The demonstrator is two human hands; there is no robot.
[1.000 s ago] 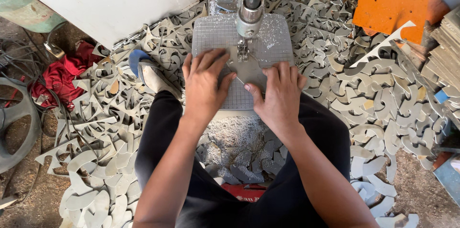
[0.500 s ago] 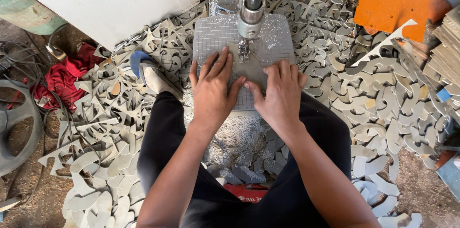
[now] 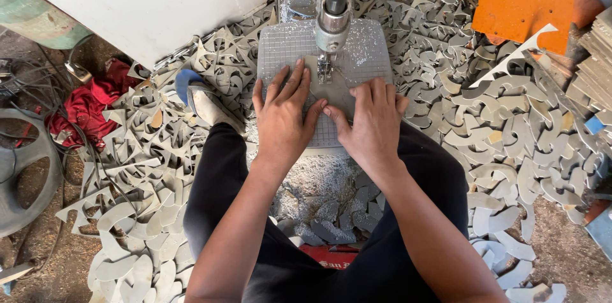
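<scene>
Cutting step: left hand (image 3: pixel 282 119) and right hand (image 3: pixel 373 123), fingers flat and spread, gripping nothing, press sheet (image 3: pixel 328 89) at saw blade (image 3: pixel 324 68); next needs steady feed, fingertips clear.

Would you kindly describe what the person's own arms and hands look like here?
Both forearms are bare, with no sleeves in view. The left hand and right hand wear no gloves, and no rings, watch or bracelets show. Nails look short. Dark trousers cover the legs.
</scene>
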